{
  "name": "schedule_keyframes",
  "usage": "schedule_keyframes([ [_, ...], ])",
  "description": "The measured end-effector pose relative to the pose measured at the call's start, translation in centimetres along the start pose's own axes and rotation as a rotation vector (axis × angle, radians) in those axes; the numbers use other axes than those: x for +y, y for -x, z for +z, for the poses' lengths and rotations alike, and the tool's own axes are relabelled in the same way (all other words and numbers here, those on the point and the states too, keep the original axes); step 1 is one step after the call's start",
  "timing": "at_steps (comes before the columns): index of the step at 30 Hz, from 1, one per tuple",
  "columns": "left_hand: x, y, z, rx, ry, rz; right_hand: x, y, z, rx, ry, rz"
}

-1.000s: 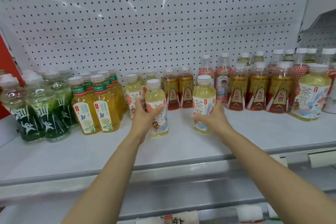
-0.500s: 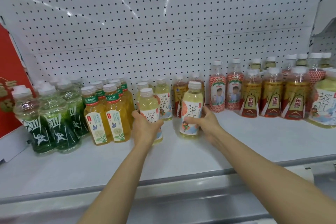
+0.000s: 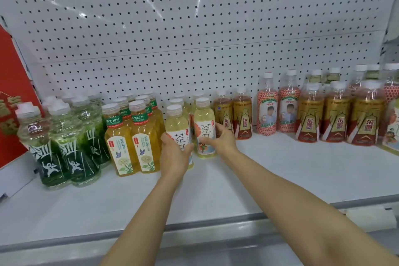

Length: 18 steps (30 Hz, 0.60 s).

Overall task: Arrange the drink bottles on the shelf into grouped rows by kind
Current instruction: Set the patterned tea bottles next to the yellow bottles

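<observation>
Hands grip side-by-side pale tea bottles: left hand (image 3: pixel 173 155) front bottle (image 3: pixel 177 127), right hand (image 3: pixel 220 139) rear bottle (image 3: pixel 204 123).

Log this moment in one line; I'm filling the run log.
left hand: grips pale tea bottle | right hand: grips second pale tea bottle | both upright on shelf
</observation>
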State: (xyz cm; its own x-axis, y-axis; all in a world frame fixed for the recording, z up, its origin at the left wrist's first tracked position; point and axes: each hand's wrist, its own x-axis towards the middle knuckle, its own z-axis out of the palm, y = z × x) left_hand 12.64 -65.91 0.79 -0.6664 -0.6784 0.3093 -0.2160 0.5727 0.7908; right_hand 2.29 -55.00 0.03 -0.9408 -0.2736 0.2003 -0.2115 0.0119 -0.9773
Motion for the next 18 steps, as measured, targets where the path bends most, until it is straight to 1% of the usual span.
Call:
schedule_keyframes([
  [4, 0.0, -0.6, 0.1, -0.022, -0.004, -0.010, 0.3, -0.1, 0.9, 0.032, 0.048, -0.042],
  [8, -0.1, -0.9, 0.1, -0.034, -0.008, -0.001, 0.3, -0.1, 1.2, 0.025, 0.089, -0.061],
  [12, -0.3, -0.5, -0.1, -0.041, -0.017, 0.006, 0.3, 0.2, 1.1, 0.046, 0.243, -0.071],
  [14, -0.3, 0.5, -0.5, 0.026, -0.108, 0.110, 0.3, 0.7, 0.5, 0.069, 0.368, -0.112],
  [16, 0.3, 1.9, -0.8, 0.154, -0.256, 0.339, -0.1, 1.5, -0.7, 0.108, 0.495, -0.155],
  [18, 1.9, 2.9, -0.9, 0.231, -0.395, 0.566, -0.6, 2.5, -2.4, 0.167, 0.587, -0.202],
])
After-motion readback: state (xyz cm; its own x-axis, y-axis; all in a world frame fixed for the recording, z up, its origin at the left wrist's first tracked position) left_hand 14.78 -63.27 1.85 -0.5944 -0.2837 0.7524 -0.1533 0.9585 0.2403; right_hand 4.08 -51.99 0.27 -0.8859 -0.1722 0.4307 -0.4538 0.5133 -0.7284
